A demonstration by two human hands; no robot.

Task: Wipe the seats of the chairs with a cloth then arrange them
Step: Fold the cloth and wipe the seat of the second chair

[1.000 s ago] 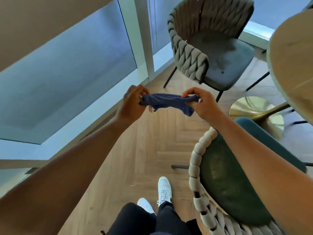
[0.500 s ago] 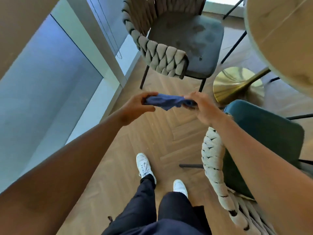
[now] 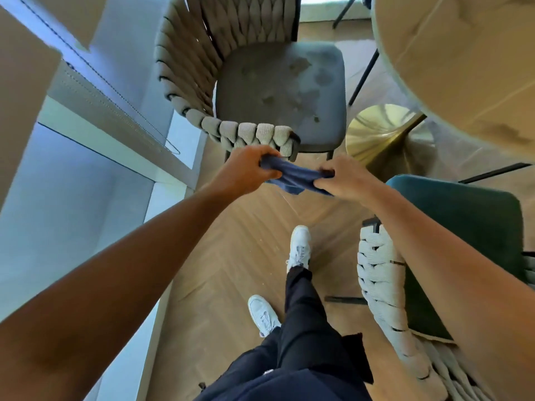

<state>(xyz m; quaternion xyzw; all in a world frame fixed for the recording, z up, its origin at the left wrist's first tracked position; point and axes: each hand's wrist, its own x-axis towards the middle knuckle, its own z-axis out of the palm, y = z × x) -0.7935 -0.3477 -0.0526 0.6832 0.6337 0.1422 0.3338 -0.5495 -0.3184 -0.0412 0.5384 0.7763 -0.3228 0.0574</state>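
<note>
Head view, only 1 view. Both hands up in front of the body, holding a blue cloth [image 3: 295,178] stretched between them above the wood floor [image 3: 231,256]. Left hand [image 3: 246,169] fingers clamped on the cloth's left end; right hand [image 3: 344,180] fingers pinched shut on the right end. Cloth bunched into a loose strip, 1 corner hanging below.

Grey chair [image 3: 278,91] straight ahead, woven rope back [image 3: 249,134] facing the person, seat showing darker blotches, looks unwiped or damp, cannot tell which. Green chair [image 3: 463,241] at right, just beside the right forearm, seat mostly in view. Round table [image 3: 463,68] at upper right on a brass base [image 3: 385,131]. Window wall [image 3: 72,198] at left. Feet in white shoes [image 3: 299,247] mid-step.

Step, as a judgement: readying or refolding the cloth while heading to the grey chair; no seat contact yet. Next move calls for gathering the cloth into 1 hand, reaching over the rope back, pressing flat on the seat.

Containers: none in view, nothing to report.
</note>
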